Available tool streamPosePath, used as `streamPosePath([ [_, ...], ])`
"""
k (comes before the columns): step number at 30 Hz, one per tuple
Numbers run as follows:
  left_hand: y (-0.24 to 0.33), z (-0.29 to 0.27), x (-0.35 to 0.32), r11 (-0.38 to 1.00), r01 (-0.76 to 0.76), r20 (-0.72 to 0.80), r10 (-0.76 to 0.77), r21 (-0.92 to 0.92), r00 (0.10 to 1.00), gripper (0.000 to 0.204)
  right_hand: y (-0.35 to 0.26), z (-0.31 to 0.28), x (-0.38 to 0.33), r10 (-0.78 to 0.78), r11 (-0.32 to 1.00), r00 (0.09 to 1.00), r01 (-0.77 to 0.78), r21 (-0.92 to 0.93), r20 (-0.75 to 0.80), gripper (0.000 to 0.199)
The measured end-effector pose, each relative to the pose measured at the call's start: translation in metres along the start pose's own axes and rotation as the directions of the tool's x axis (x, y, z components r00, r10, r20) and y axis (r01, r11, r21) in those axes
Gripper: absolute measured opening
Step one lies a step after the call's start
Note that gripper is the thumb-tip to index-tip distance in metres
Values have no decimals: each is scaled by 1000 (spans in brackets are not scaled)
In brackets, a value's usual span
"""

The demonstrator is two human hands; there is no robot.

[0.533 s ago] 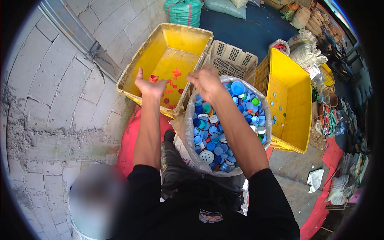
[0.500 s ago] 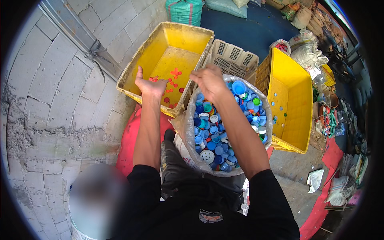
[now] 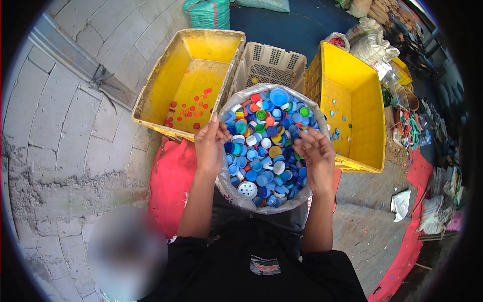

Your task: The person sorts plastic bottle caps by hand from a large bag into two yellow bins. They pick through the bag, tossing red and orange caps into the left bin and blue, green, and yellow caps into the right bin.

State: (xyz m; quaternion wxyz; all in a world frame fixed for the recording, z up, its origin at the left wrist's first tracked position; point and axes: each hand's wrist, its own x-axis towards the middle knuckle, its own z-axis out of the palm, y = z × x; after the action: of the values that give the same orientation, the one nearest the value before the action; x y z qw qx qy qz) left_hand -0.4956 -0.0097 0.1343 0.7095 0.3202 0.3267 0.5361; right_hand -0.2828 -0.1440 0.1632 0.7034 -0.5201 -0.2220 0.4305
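A white sack [image 3: 322, 118] full of loose plastic bottle caps [image 3: 266, 151] stands in front of me. Most caps are blue, with some white, green, yellow and red ones among them. Over the sack's left rim is my left hand [image 3: 210, 145], its fingers partly bent and apart, with nothing visible in them. My right hand [image 3: 317, 155] hovers above the right side of the caps, fingers loosely spread and holding nothing I can see. Red caps [image 3: 196, 108] lie scattered in the yellow bin [image 3: 139, 111] at left. Several blue, green and white caps lie in the right yellow bin [image 3: 363, 95].
Between the bins stands a pale plastic crate [image 3: 274, 54] with a yellow cap inside. A block wall [image 3: 60, 126] runs along the left. Red sheeting [image 3: 173, 186] lies under the left bin. A green bag [image 3: 206, 14] and stuffed sacks [image 3: 370, 43] stand farther back.
Both hands have drawn back: the left from the left bin to the sack's rim, the right across to the sack's right side. The red caps lie more spread out. The view has shifted.
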Motion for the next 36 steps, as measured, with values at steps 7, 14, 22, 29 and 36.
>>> streamPosePath([
  [7, -19, 19, -31, 966, 64, 31, -75, 252, 997, 30, 31, -30, -39, -116, 959, 989, 88, -270, -88, 24],
  [14, -31, 9, -36, 946, 76, 64, -101, 315, 993, 21, 35, -31, -34, -174, 836, 984, 135, -532, -24, 22],
  [22, -29, 4, -35, 948, 99, 60, -122, 301, 991, 20, 19, 0, 7, -294, 453, 938, 304, -838, 182, 18],
  [29, -31, 0, -38, 937, 106, 56, -132, 334, 990, 21, 31, 33, 48, -196, 173, 953, 267, -948, 232, 28],
  [36, -30, 5, -38, 930, 111, 46, -135, 350, 990, 19, 46, 50, 71, -161, 105, 973, 181, -978, 163, 36],
])
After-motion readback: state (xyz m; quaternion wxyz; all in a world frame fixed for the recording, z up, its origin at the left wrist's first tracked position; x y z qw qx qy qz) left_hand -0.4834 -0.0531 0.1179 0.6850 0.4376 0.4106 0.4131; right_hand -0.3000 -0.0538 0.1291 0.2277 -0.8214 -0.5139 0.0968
